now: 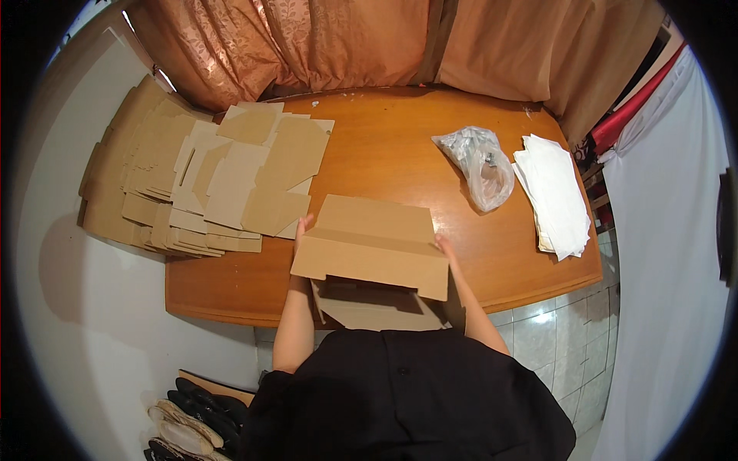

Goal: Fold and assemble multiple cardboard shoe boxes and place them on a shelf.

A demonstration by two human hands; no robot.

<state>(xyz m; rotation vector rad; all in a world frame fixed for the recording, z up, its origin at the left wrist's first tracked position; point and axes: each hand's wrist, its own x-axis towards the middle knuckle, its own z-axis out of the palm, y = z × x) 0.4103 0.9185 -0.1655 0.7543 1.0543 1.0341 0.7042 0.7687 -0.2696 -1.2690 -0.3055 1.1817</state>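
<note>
Cardboard box blank point(373, 246), partly folded, held up between both hands over the near edge of the wooden surface point(384, 154), one flap bent over toward the person. Left hand point(303, 228) grips the blank's left edge, fingers showing above the card, rest hidden behind it. Right hand point(443, 247) grips the right edge, only fingertips visible, so both hands closed on the blank. Beyond and to the left of the left hand: big stack of flat cardboard blanks point(207, 184), spilling off the surface edge. Beyond and to the right of the right hand: clear plastic bag point(480, 165) with small items, contents too blurred to tell. Just right of the bag: pile of white sheets point(555, 196). Curtain point(346, 38) hangs behind the surface.
</note>
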